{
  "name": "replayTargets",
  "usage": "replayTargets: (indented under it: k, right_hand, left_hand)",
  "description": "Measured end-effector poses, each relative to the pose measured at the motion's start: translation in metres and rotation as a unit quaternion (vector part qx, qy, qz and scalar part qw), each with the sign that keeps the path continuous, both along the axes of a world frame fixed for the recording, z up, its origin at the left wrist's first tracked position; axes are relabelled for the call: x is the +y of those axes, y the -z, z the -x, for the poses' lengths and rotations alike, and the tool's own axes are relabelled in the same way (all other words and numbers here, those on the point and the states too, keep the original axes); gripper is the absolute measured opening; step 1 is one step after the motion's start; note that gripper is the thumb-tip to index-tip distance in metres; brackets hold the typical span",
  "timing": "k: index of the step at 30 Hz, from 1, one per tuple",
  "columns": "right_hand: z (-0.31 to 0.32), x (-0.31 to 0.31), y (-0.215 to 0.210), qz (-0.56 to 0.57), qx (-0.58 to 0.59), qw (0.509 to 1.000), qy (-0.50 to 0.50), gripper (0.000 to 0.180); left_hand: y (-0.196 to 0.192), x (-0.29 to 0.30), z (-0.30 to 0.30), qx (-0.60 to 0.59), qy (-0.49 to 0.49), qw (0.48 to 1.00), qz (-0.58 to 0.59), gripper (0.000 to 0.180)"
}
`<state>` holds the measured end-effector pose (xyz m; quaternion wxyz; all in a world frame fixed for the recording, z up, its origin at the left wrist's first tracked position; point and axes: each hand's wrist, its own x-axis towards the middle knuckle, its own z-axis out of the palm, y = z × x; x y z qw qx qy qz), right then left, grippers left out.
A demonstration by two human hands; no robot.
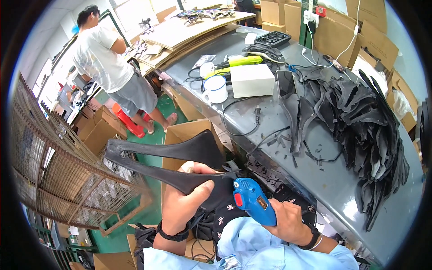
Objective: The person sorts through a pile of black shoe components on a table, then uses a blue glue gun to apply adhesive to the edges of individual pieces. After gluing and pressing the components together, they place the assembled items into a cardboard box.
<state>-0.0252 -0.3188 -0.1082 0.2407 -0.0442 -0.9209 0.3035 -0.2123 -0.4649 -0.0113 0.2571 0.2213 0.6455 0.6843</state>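
My left hand (183, 198) is closed on a black V-shaped moulded piece (198, 149), thumb on top and fingers beneath. The piece looks soft, with two long arms joined at a narrow end on the left. In my right hand (289, 219) is a blue handheld electric cutter (256, 203) with a red button and a small display. Its head meets the right edge of the black piece, where a thin dark strip (230, 166) curls up. The cutter's tip is partly hidden there.
The grey table (274, 168) at right bears a large heap of black pieces (355, 117), dark scraps, a white box (253, 81), a white mug (216, 89) and a loose plug. Below is an open carton (191, 130). Wire racks (67, 180) stand left; another person (103, 54) stands beyond.
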Motion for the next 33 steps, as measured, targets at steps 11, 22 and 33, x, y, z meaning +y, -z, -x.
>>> replayTargets:
  k: [11,22,33]
  right_hand:
    - [-0.002,0.018,0.007,0.019,-0.008,0.997,0.074,0.059]
    - [-0.008,0.027,0.012,0.046,-0.035,0.99,0.127,0.061]
    - [-0.012,0.029,0.008,0.075,0.058,0.988,0.125,0.059]
  left_hand:
    - [0.171,-0.039,0.09,-0.21,-0.197,0.957,-0.043,0.021]
    - [0.355,-0.051,0.111,-0.371,-0.249,0.888,0.107,0.029]
    - [0.144,0.239,0.019,0.16,0.094,0.974,0.132,0.042]
